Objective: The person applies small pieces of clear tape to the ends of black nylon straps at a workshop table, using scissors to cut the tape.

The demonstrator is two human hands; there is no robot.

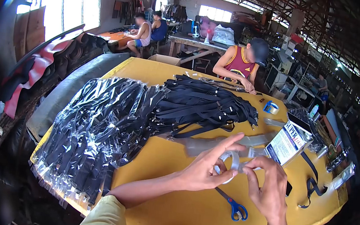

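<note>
A roll of transparent tape point(235, 160) is held up over the yellow table point(156, 211). My left hand point(202, 172) grips the roll, its index finger stretched out and its thumb near the rim. With thumb and index finger, my right hand point(269, 190) pinches the tape's end beside the roll. Below them lie blue-handled scissors point(236, 210), blades partly hidden by my left hand. Flat transparent plastic sleeves point(202, 147) spread out behind my hands. Close to the right hand stands a white and blue box point(287, 143) with large lettering.
Black straps point(203, 101) lie heaped mid-table, and plastic-wrapped straps point(94, 134) cover the left side. Another tape roll point(271, 107) sits farther back. A loose black strap point(313, 183) curls at right. Across the table, a person in a cap point(242, 64) bends over some straps.
</note>
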